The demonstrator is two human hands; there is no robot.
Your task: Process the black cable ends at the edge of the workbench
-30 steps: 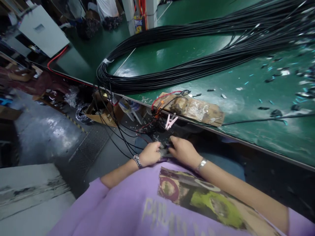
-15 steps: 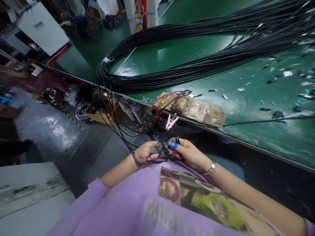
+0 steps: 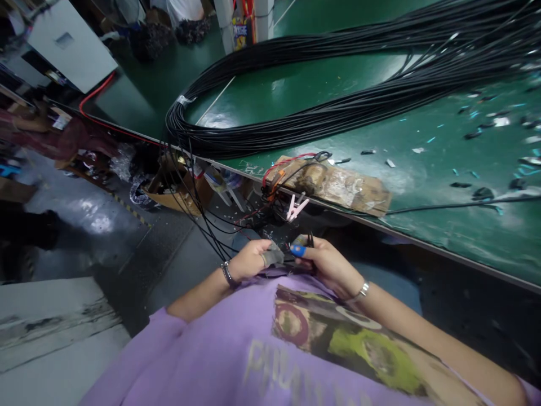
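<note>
My left hand [image 3: 252, 260] and my right hand [image 3: 327, 264] meet close to my chest, below the edge of the green workbench [image 3: 422, 186]. The left fingers, wrapped in grey tape, pinch a thin black wire [image 3: 281, 260]. A blue-taped fingertip shows on my right hand, which is closed on the same wire, with a small black piece sticking up from its fingers. What that piece is I cannot make out. A pink clip [image 3: 296, 207] hangs just above the hands.
A thick bundle of black cables [image 3: 296, 121] loops across the bench. A taped cardboard pad [image 3: 338, 185] with red and black leads lies at the bench edge. Loose wires hang toward a cardboard box [image 3: 177, 194] on the floor. Small scraps litter the bench at right.
Both hands have come up from the lap and turned palms inward, so the taped fingertips and the wire now show. The hands stay close together.
</note>
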